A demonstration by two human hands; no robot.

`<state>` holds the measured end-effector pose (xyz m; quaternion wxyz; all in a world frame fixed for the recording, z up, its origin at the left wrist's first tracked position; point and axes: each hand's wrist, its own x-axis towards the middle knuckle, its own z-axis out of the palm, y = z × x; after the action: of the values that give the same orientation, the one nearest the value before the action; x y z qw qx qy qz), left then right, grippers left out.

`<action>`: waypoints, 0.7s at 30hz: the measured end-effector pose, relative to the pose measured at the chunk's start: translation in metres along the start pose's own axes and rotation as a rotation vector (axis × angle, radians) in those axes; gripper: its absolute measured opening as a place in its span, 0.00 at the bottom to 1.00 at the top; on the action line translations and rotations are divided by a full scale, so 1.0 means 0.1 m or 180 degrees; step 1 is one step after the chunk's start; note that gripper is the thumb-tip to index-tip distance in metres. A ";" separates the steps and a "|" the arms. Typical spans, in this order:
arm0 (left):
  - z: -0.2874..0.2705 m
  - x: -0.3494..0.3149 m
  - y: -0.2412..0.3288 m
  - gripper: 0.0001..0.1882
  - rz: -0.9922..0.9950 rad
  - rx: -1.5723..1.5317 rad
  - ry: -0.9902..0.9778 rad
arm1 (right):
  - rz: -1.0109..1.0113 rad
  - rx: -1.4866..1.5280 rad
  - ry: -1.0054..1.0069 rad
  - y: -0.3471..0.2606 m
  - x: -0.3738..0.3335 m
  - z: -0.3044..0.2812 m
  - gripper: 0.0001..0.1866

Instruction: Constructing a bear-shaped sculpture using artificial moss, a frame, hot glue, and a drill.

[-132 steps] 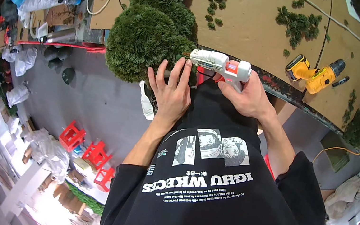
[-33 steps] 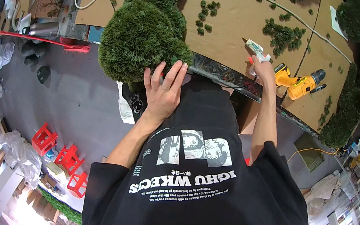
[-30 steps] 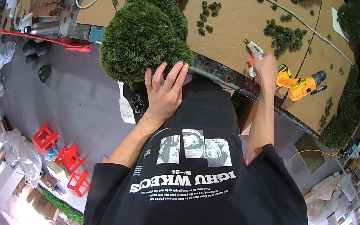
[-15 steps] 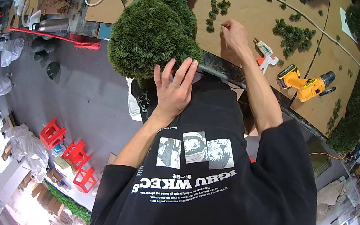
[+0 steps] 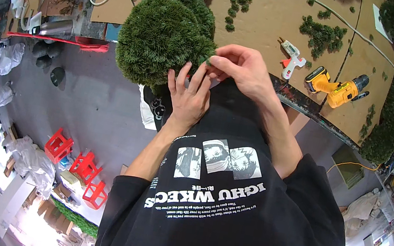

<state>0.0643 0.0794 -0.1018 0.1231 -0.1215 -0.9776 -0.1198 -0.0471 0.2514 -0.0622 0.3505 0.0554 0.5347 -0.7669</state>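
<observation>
Yellow drill [image 5: 342,94], red stools [image 5: 85,169].

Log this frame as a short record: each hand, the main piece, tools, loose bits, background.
Left grip: against the near edge of the green bushy mound
Right grip: at the mound's right edge; anything held is too small to confirm
Tools: white glue gun and yellow drill, lying on brown board
Loose bits: small green tufts on the board
Background: red stools, lower left

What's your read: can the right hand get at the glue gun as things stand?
Probably yes: the glue gun lies on the board to the right hand's right, with nothing visible between, though that hand must first leave the bush.
</observation>
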 end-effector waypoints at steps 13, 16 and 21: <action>-0.01 -0.02 -0.03 0.29 0.0027 -0.0044 0.0055 | 0.0400 -0.1438 0.0141 -0.19 0.12 0.11 0.12; -0.01 -0.02 -0.03 0.30 0.0042 -0.0096 0.0031 | 0.0447 -0.1764 0.0113 -0.24 0.15 0.12 0.12; -0.02 -0.02 -0.01 0.32 0.0003 -0.0159 0.0003 | 0.0393 -0.2300 0.0010 -0.37 0.21 0.13 0.11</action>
<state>0.0664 0.0777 -0.1008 0.1205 -0.1249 -0.9742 -0.1441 -0.0809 0.2369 -0.0377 0.3923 -0.0387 0.7673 -0.5059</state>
